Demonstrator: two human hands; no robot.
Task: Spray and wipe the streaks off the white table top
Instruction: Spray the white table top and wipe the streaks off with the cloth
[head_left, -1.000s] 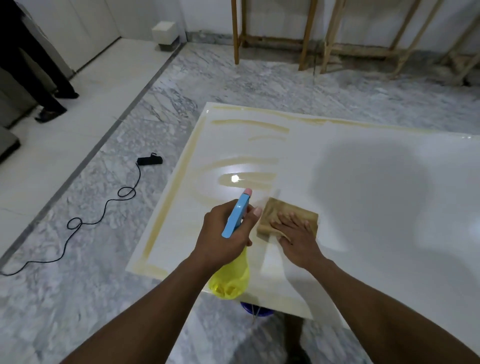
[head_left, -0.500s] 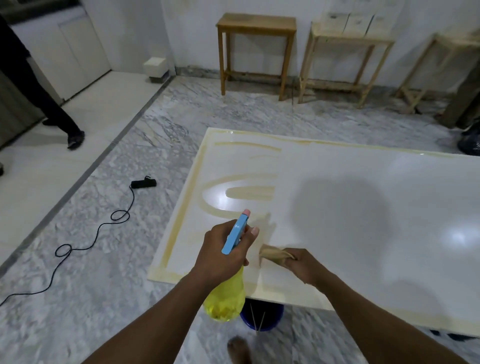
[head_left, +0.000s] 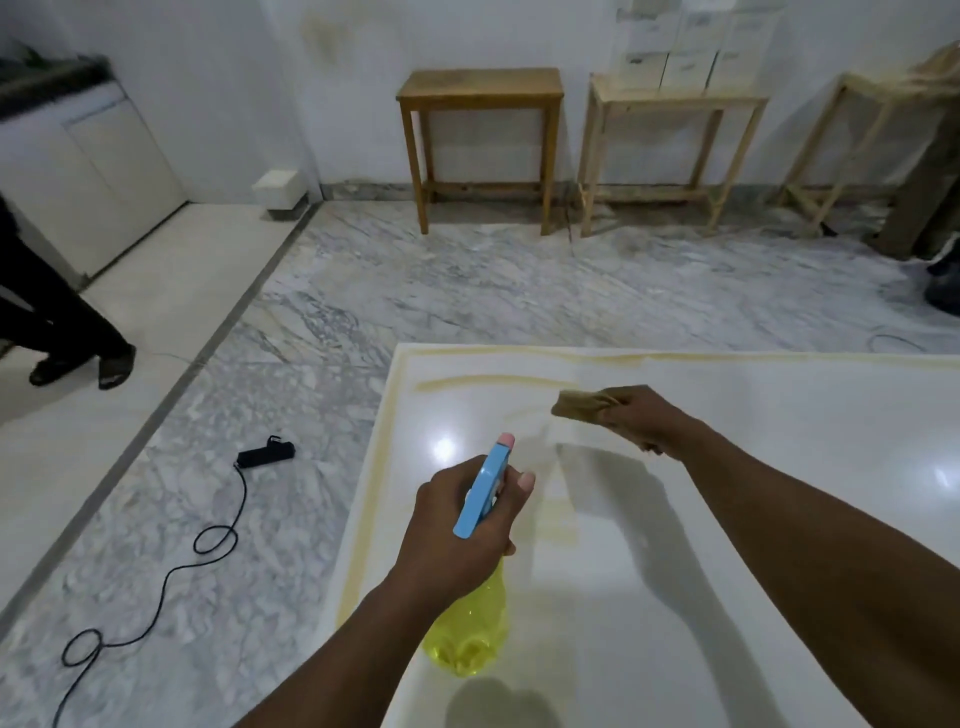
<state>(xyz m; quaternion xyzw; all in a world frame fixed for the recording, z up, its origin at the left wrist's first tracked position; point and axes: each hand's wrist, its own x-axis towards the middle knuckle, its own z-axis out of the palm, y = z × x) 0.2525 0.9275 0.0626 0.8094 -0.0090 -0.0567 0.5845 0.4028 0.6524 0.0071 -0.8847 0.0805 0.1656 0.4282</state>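
We hold the spray bottle (head_left: 474, 638) in our left grip (head_left: 457, 530), fingers curled round its neck, with the thumb lying beside the blue trigger head and its pink nozzle pointing away from us. The yellow body hangs below the wrist over the near left part of the white worktop (head_left: 753, 545). Our right grip (head_left: 644, 415) is closed round a bunched brown cloth (head_left: 582, 401), which sticks out to the left of the knuckles. The cloth is lifted off the surface near the far edge, and its shadow falls apart from it on the worktop. Yellowish streaks (head_left: 488, 383) run along the far and left borders; one band lies just inside the far edge, close to the cloth, and a fainter patch sits just right of the bottle's head. Two bright glints of light show on the glossy top. Left of the worktop, on the marble floor (head_left: 415, 291), a black cable (head_left: 208, 545) loops away from a small black block. Against the far wall stand a dark wooden side table (head_left: 480, 93) and a paler one (head_left: 675, 104) carrying white boxes. Another person's legs (head_left: 57, 322) show at the left edge.
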